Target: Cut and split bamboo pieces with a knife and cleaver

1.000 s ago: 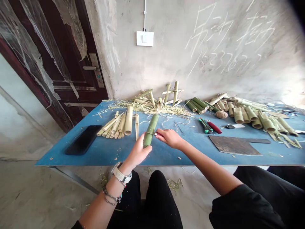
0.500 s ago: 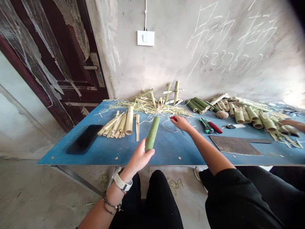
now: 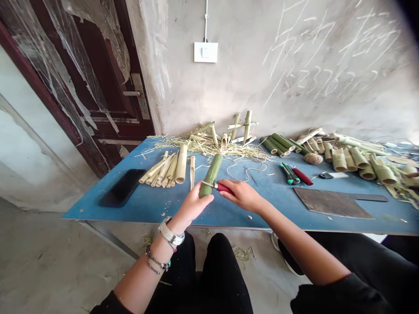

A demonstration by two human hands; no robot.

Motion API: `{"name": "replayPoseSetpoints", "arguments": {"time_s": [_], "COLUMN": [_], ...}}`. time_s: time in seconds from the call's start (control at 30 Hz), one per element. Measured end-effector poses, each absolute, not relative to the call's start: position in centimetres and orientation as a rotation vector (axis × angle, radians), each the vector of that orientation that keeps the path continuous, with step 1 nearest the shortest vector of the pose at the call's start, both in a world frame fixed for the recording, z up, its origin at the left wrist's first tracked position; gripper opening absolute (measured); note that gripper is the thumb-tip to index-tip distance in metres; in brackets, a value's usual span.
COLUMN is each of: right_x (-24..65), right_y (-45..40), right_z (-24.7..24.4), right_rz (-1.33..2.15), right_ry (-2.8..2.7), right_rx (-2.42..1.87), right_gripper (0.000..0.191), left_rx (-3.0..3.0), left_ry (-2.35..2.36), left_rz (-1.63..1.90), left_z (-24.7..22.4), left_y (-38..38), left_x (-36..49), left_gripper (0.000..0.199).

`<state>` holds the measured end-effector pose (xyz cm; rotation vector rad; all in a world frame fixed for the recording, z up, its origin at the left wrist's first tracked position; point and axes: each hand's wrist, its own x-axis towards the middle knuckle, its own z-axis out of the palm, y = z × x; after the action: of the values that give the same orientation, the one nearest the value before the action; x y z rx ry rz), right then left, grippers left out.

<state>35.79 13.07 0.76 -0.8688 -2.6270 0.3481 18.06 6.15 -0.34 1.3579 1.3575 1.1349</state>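
My left hand [image 3: 194,203] is wrapped round the lower end of a green bamboo tube [image 3: 212,169], which tilts up and away over the blue table [image 3: 235,209]. In my right hand [image 3: 240,195] is the red handle of a knife [image 3: 225,188]. Its thin metal blade lies across the tube just above my left thumb. Behind the tube sits a heap of thin bamboo shavings with a small bamboo structure [image 3: 244,126] on it. Left of the tube lie split bamboo pieces [image 3: 163,170].
A black phone [image 3: 121,187] lies at the left. On the right are a cleaver [image 3: 330,203], green-handled tools [image 3: 289,173], a red-handled tool [image 3: 301,176], twine [image 3: 313,158] and bamboo pieces [image 3: 355,158]. Another person's dark-clothed leg shows at lower right.
My right hand has come back from the middle of the table with the red-handled knife, and the blade now rests across the tube. The view has shifted slightly.
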Motion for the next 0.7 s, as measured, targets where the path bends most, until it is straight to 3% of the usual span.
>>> {"name": "replayPoseSetpoints", "arguments": {"time_s": [0.2,0.43,0.7], "right_x": [37.3,36.8,35.3], "right_y": [17.1,14.1,13.8], "right_z": [0.1,1.6,0.6], "right_rz": [0.085,0.259,0.160], "right_ry": [-2.516,-2.610,-2.702], "right_rx": [-1.287,-0.930,-0.997], "right_gripper": [0.035,0.036,0.040], "left_rx": [1.419,1.252,1.372], "left_ry": [1.308,1.216,1.133], "left_rz": [1.062,1.185,1.203], "left_z": [0.1,-0.7,0.2], "left_y": [4.8,5.4,4.9], "left_x": [18.3,18.5,17.9], "left_gripper": [0.053,0.046,0.047]}}
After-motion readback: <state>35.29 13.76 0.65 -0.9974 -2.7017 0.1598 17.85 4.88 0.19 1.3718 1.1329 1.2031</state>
